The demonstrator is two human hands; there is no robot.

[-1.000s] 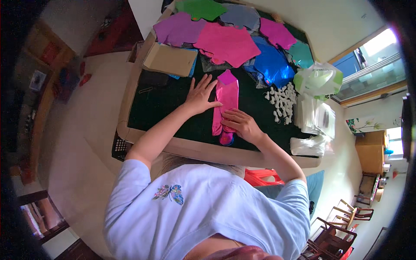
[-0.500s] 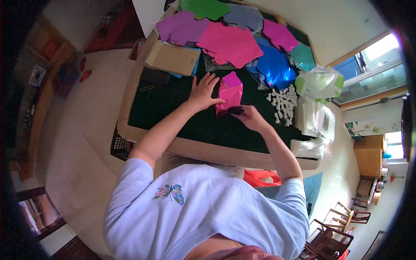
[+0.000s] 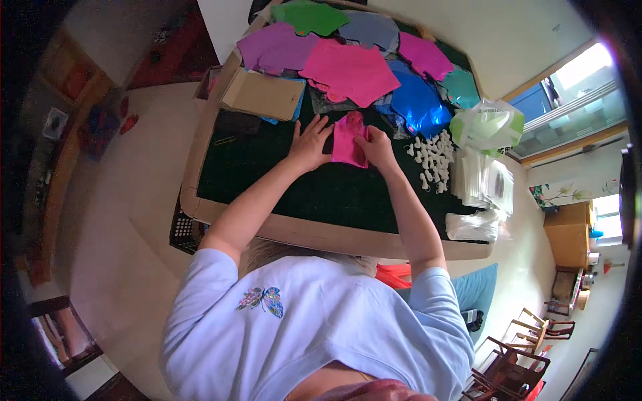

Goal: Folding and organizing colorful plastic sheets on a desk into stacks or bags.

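Note:
A folded piece of shiny pink foil [image 3: 346,146] lies on the dark green table top [image 3: 281,194] in front of me, with a darker red patch at its far end. My left hand [image 3: 311,145] rests flat at its left side, fingers spread and the thumb by its near left edge. On the other side my right hand [image 3: 378,150] is closed, its thumb and curled fingers gripping the foil's right edge. Part of that edge is hidden under the fingers.
Flat foil shapes, among them a large pink one [image 3: 351,72] and a blue one [image 3: 418,97], cover the far side. Brown cardboard [image 3: 262,95] lies far left. White small pieces [image 3: 431,157], clear plastic sleeves [image 3: 476,179] and a white-green bag [image 3: 491,127] sit on the right.
My right hand has moved up and away from me, from the foil's near end to its right edge. The dark thing it held no longer shows. The foil's far end looks different.

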